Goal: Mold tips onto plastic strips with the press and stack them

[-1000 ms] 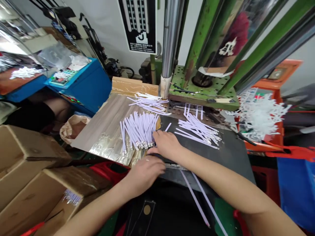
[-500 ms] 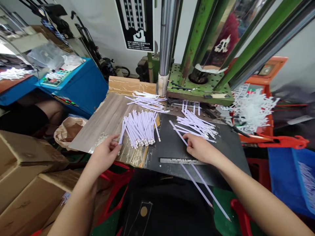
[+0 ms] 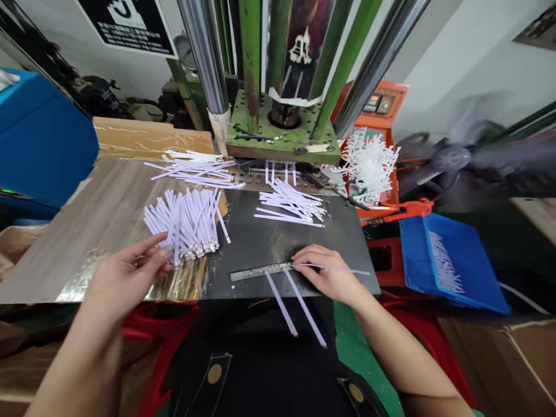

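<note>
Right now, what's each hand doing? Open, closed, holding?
Left hand: partly curled beside a strip at the pile; grip cannot be told.
Right hand: closed, holding a lilac strip at the slotted bar.

I see a bare left grip [image 3: 130, 269] and right grip [image 3: 328, 272], bare forearms [image 3: 393, 341], black clothing [image 3: 278, 365], pale stitching and two round tan studs [image 3: 214, 373].

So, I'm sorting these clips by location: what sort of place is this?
Probably a factory workshop: a tall green machine stands behind the worktable, which bears piles of pale strips, and a blue bin holds similar ones.
</note>
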Demonstrator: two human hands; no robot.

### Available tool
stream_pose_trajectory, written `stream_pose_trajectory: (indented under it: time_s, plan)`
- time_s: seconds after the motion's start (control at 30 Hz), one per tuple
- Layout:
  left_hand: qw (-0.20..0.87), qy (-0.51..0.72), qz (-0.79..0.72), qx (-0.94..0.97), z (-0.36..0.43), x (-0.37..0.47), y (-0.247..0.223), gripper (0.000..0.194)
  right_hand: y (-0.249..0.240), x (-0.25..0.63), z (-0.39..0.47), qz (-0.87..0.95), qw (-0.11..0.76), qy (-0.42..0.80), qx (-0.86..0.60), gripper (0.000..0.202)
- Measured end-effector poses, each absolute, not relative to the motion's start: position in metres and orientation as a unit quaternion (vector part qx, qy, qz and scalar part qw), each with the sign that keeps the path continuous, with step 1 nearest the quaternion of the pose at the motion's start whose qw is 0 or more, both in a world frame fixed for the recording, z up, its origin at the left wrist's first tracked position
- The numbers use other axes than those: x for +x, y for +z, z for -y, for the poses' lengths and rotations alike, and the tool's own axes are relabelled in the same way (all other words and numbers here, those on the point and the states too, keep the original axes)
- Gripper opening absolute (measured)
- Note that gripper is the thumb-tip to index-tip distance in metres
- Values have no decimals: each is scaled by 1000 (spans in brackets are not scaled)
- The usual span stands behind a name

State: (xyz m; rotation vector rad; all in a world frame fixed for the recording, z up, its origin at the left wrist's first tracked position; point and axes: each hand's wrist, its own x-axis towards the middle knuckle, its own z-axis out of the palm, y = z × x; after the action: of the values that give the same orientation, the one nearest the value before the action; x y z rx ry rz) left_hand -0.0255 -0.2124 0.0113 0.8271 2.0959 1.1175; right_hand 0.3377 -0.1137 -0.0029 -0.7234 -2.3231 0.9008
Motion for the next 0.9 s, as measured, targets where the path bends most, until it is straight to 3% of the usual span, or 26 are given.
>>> stream_pose_trajectory:
  time_s: [0.17, 0.3, 0.53, 0.67, 0.83, 0.9]
  plan:
    - [376, 492, -682, 389, 224, 12, 17, 30, 4, 335, 121, 925, 192, 200, -261, 20]
    - [341, 427, -567, 616, 216, 65, -3, 8, 3, 333, 123, 932, 159, 188, -268, 21]
    - [183, 269, -530, 783, 205, 81, -9, 13, -31, 350, 123, 887, 276, 191, -317, 18]
    - [106, 150, -504, 844, 199, 90, 6, 18, -38, 351, 127, 892, 281, 179, -307, 14]
    - [95, 203, -470, 854, 211, 62, 6, 34, -14, 368, 122, 903, 232, 232, -277, 21]
    - [82, 249, -530, 807, 221, 29, 4, 37, 1, 372, 109, 899, 216, 258, -279, 24]
